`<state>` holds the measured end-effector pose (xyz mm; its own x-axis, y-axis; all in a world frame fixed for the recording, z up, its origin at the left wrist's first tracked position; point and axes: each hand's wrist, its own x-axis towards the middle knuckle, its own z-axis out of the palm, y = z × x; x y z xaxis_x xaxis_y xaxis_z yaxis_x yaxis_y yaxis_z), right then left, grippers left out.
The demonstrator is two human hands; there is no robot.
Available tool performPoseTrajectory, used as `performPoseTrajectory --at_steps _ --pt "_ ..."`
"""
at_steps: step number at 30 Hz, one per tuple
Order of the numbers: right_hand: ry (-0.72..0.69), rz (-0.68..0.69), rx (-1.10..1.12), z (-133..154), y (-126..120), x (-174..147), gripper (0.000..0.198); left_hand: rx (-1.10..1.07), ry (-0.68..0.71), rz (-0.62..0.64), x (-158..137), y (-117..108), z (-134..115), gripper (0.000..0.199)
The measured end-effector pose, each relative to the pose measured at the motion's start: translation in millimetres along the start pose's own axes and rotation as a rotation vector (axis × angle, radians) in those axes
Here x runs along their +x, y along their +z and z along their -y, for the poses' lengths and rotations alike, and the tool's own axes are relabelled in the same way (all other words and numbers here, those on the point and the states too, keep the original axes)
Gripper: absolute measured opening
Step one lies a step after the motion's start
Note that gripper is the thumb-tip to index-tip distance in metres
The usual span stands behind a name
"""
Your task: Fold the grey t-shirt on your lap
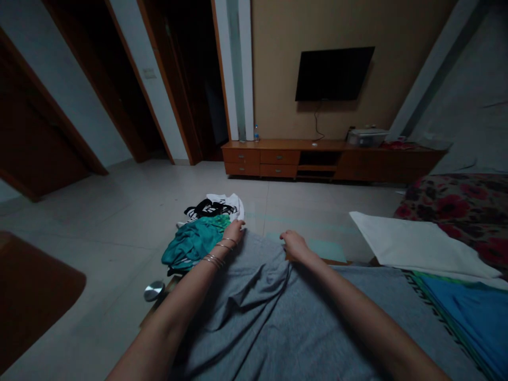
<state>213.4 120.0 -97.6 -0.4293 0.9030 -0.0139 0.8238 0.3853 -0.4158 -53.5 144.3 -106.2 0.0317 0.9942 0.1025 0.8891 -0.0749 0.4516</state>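
Observation:
A grey cloth garment [254, 301], its kind unclear, spreads in front of me with creases running through its left half. My left hand [235, 230], with bangles on the wrist, pinches its far edge at the left. At the far edge to the right, my right hand [294, 244] is closed on the same cloth, which bunches into folds between the hands. Just beyond my left hand lies a heap of clothes: a teal one [196, 241] in front, a black and white one [214, 207] behind.
Folded white cloth [420, 241] and blue cloth [468, 304] lie at the right, beside a floral-covered seat [460, 203]. A round metal lid-like object [154, 290] sits at the left. A brown furniture corner [35, 296] juts in. Across the floor stands a low wooden cabinet [278, 157] under a television [334, 74].

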Motion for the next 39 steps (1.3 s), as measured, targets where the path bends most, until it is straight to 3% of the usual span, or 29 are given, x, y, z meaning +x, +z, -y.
performPoseTrajectory --at_steps 2,4,6,9,13,17,24,30,34,39 --pt "-0.145 0.017 0.042 18.7 -3.8 -12.9 0.027 -0.060 0.026 -0.014 -15.3 -18.5 0.6 0.029" --pt "-0.385 0.118 0.159 43.1 -2.7 -27.0 0.023 -0.174 0.045 0.004 -42.5 -36.6 2.2 0.028" --pt "-0.619 0.230 0.268 69.7 4.8 -40.5 0.026 -0.406 0.049 0.083 -80.3 -50.0 3.1 0.032" --pt "-0.763 0.318 0.262 103.1 20.6 -52.6 0.022 -0.750 0.021 0.245 -145.4 -58.3 0.2 0.044" --pt "-0.696 0.298 0.275 119.7 22.1 -44.6 0.018 -0.749 0.058 0.411 -216.9 -58.5 -8.5 0.059" --pt "-0.635 0.170 0.397 114.3 2.9 -20.3 0.023 -0.608 -0.011 0.372 -253.8 -60.4 -7.8 0.064" --pt "-0.557 0.134 0.323 107.5 4.2 32.7 0.026 -0.701 -0.276 0.228 -270.4 -64.8 21.0 0.039" --pt "-0.496 0.158 0.064 121.1 30.0 74.7 0.029 -0.738 -0.435 0.156 -279.7 -68.4 42.6 0.046" --pt "-0.477 0.268 0.002 121.0 42.8 98.3 0.032 -0.718 -0.474 0.195 -286.8 -66.7 54.1 0.048" --pt "-0.407 0.406 -0.051 96.2 39.9 121.8 0.025 -0.613 -0.429 0.232 -294.3 -69.1 59.4 0.041"
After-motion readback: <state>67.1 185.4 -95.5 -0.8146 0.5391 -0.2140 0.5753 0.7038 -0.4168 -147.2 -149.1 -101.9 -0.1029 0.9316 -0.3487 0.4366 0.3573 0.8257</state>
